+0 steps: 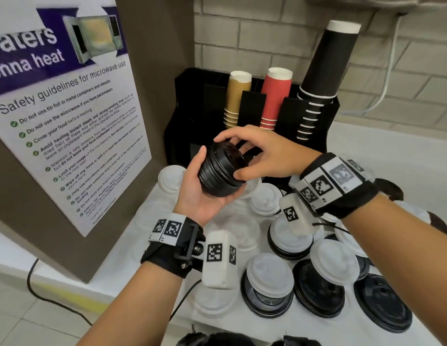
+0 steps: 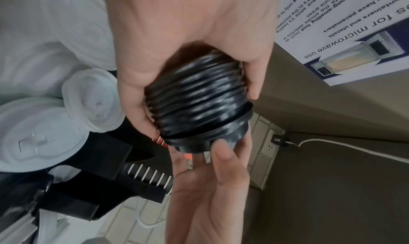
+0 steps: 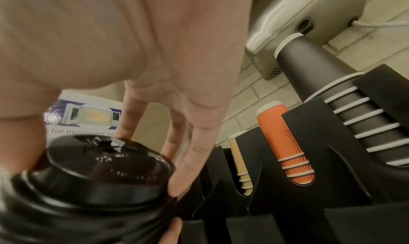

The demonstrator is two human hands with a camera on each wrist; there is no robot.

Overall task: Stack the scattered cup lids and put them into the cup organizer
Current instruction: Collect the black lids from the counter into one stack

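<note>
A black cup organizer (image 1: 245,106) stands at the back of a white counter (image 1: 392,156), holding upright stacks of tan, red and black paper cups. In front of it, loose white lids (image 1: 270,278) and black lids (image 1: 382,300) lie scattered across the counter. Just above them, both hands hold a stack of black lids (image 1: 221,171). The left hand (image 1: 200,193) cups it from below, fingers curled around its ribbed side. The right hand (image 1: 262,156) caps the top lid, thumb and fingertips pinching its rim. The stack's long axis tilts up and away toward the organizer, which lies directly behind the hands (the right hand looks nearer to it).
</note>
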